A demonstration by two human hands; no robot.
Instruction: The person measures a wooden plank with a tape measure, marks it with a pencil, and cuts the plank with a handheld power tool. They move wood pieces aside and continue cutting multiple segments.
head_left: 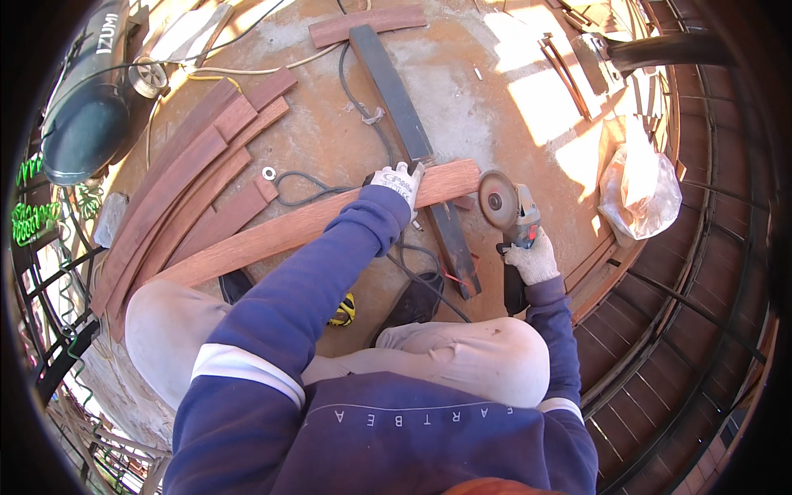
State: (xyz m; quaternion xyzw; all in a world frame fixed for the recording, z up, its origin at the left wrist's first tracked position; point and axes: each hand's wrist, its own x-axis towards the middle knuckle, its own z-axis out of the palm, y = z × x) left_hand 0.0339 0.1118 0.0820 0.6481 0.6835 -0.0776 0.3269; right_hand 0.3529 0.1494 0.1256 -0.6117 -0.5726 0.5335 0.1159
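Note:
My left hand [398, 183], in a white work glove, is closed over a long reddish wooden plank [272, 233]. That plank slants from my left knee up to the right, its far part resting across a dark metal beam [393, 99]. In my right hand [535, 257], also gloved, is an angle grinder [525, 216], gripped by its body. Its round brownish disc [498, 200] stands just beyond the plank's right end; whether they touch I cannot tell. A short wood piece [464, 203] shows behind the plank near the beam.
Several curved planks [194, 165] lie stacked at the left, by a dark compressor tank [87, 124]. Another plank [368, 25] lies across the beam's far end. Grey cable [345, 78] runs over the floor. A clear plastic bag [639, 190] sits right, near a metal railing [660, 285]. A yellow tape measure [343, 310] lies between my legs.

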